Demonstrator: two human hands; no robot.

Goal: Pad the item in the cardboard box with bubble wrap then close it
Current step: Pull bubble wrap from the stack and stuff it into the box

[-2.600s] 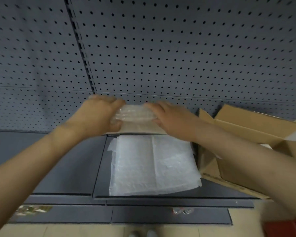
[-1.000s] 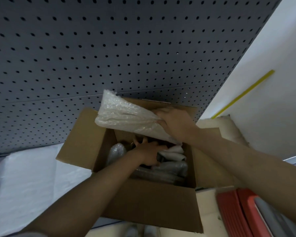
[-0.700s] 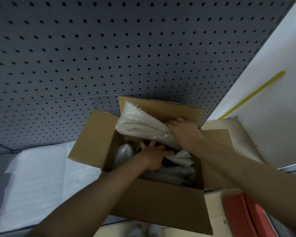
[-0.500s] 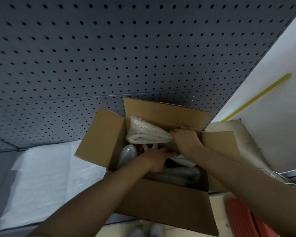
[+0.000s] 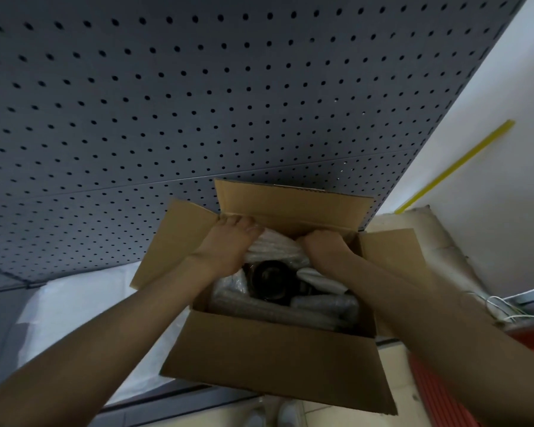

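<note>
Cardboard box holds a dark item among bubble wrap, both hands' grips pressing that wrap.

The folded wad of white bubble wrap, held above the open brown cardboard box a second ago, now sits low inside it, pushed against the far wall under the upright rear flap. The left hand, earlier down among the wrapped contents in the middle of the box, is now up at the far left corner, fingers pressing on the wad. The right hand has sunk with the wad and grips its right end. With the left hand gone, a round black item shows in the box's middle.
</note>
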